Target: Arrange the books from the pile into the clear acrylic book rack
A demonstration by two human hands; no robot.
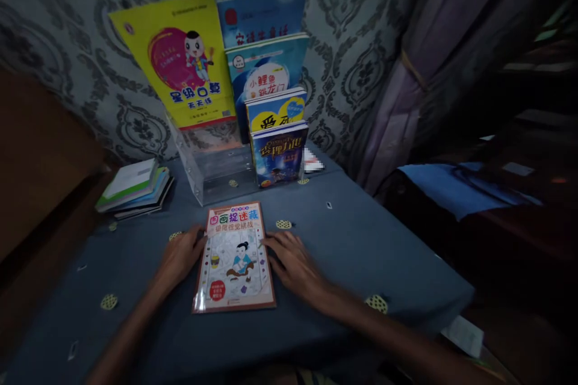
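A picture book (pixel 241 277) with an orange-bordered cover and a drawn figure in blue lies face up in front of me. My left hand (pixel 183 251) grips its left edge, thumb and fingers close together. On the opposite side, my right hand (pixel 295 261) has its fingers and thumb against the right edge. I cannot tell whether the book rests fully on the cloth. Behind it stands a clear acrylic book rack (pixel 221 177). A yellow workbook (pixel 158 54) leans in the rack's left part; a dark blue book (pixel 280 156) is at the front right.
More books stand behind the dark blue one, including a teal book (pixel 266 66). A stack of books (pixel 135 186) lies at the left. The table has a blue-grey cloth (pixel 352 240) with pineapple prints. Patterned wallpaper (pixel 356 6) and a tied curtain (pixel 406 90) are behind.
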